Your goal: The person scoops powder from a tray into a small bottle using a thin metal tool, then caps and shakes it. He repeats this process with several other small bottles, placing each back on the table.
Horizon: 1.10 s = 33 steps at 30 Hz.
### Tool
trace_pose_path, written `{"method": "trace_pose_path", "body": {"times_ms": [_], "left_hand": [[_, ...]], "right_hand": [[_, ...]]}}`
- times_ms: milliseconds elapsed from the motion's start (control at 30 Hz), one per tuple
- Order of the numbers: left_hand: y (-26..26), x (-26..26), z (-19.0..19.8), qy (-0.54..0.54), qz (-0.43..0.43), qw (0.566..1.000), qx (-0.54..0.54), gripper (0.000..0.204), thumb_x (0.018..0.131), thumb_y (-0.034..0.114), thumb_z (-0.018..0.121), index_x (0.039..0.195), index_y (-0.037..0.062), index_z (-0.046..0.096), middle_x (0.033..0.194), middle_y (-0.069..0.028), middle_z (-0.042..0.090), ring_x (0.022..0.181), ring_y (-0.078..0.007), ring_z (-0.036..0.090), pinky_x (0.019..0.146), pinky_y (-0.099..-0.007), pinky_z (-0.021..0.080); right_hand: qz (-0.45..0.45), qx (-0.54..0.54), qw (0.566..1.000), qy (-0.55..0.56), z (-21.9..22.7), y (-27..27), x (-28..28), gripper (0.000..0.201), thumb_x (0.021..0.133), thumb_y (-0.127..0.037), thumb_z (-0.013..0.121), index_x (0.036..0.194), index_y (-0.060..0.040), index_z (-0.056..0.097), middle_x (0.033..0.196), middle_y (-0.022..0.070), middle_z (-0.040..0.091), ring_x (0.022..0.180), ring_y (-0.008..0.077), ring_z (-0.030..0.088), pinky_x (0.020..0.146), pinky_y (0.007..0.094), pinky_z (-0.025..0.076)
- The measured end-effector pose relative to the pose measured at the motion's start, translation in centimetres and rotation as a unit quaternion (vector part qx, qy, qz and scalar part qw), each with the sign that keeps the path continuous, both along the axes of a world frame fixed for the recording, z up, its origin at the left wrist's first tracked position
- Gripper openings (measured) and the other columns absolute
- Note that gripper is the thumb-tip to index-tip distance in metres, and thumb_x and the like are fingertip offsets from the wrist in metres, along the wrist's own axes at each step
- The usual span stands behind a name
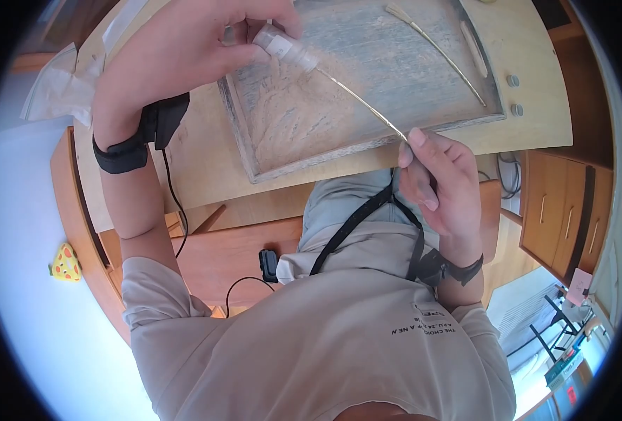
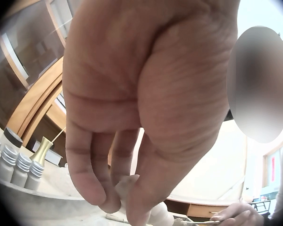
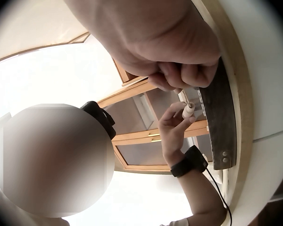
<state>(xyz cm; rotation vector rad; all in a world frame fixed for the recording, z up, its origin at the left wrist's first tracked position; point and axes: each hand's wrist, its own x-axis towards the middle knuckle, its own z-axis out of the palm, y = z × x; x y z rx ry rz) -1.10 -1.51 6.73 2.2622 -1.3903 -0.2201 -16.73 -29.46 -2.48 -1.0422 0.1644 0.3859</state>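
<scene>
My left hand point(image 1: 209, 42) pinches a small clear bottle point(image 1: 288, 49) with a white label between thumb and fingers, above the tray. The bottle is tilted, its mouth toward my right hand. My right hand point(image 1: 443, 175) grips the lower end of a thin gold-coloured rod point(image 1: 364, 105). That rod's far end meets the bottle's mouth, where its tip is hidden. In the right wrist view, the bottle's round mouth point(image 3: 191, 105) faces the camera. Beneath lies a dark wood-framed tray point(image 1: 255, 158), its inside covered with sandy brown powder.
A gold-handled brush point(image 1: 437, 49) and a flat wooden stick point(image 1: 474, 49) lie in the tray. Two small silver lids point(image 1: 513, 81) are on its right frame. Several silver-capped bottles point(image 2: 21, 167) and a gold vase-shaped holder point(image 2: 42, 150) stand behind. A white bag point(image 1: 65, 88) lies left.
</scene>
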Motion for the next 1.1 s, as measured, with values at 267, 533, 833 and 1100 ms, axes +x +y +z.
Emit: {"method": "trace_pose_path", "body": {"times_ms": [267, 533, 833, 1100], "left_hand": [[-0.1, -0.1, -0.3, 0.006, 0.001, 1.0, 0.017, 0.029, 0.079, -0.004, 0.073, 0.106, 0.002, 0.065, 0.104, -0.0052, 0.063, 0.082, -0.0203, 0.055, 0.072, -0.0311, 0.047], [-0.2, 0.0, -0.3, 0.012, -0.007, 1.0, 0.021, 0.029, 0.08, -0.004, 0.073, 0.107, 0.0009, 0.066, 0.104, -0.0064, 0.063, 0.08, -0.0221, 0.056, 0.071, -0.032, 0.047], [-0.5, -0.4, -0.2, 0.003, 0.023, 0.998, 0.05, 0.027, 0.082, 0.001, 0.074, 0.109, 0.0022, 0.07, 0.09, -0.0064, 0.065, 0.073, -0.02, 0.055, 0.067, -0.0316, 0.047], [-0.3, -0.7, -0.6, 0.004, 0.054, 0.998, 0.042, 0.03, 0.089, 0.015, 0.075, 0.114, 0.0023, 0.066, 0.081, -0.0083, 0.065, 0.07, -0.0193, 0.058, 0.064, -0.032, 0.046]], "right_hand": [[-0.027, -0.2, 0.978, -0.056, 0.8, 0.2, -1.2, 0.03, 0.104, -0.021, 0.061, 0.087, 0.0025, 0.066, 0.051, -0.0034, 0.047, 0.043, 0.0028, 0.04, 0.042, 0.0226, 0.027], [-0.078, -0.298, 0.946, -0.098, 0.9, 0.8, -2.0, 0.021, 0.101, -0.014, 0.065, 0.087, 0.0021, 0.067, 0.052, -0.0039, 0.05, 0.047, 0.0017, 0.042, 0.045, 0.0217, 0.03], [-0.105, -0.386, 0.905, -0.147, 0.3, 0.7, -2.1, 0.018, 0.098, -0.012, 0.068, 0.087, 0.0026, 0.067, 0.054, -0.001, 0.052, 0.051, 0.0024, 0.043, 0.047, 0.0223, 0.032], [-0.122, -0.342, 0.923, -0.126, 1.1, 0.8, -2.2, 0.022, 0.102, -0.015, 0.063, 0.09, 0.0025, 0.066, 0.054, -0.0023, 0.052, 0.048, 0.003, 0.044, 0.046, 0.0217, 0.032]]}}
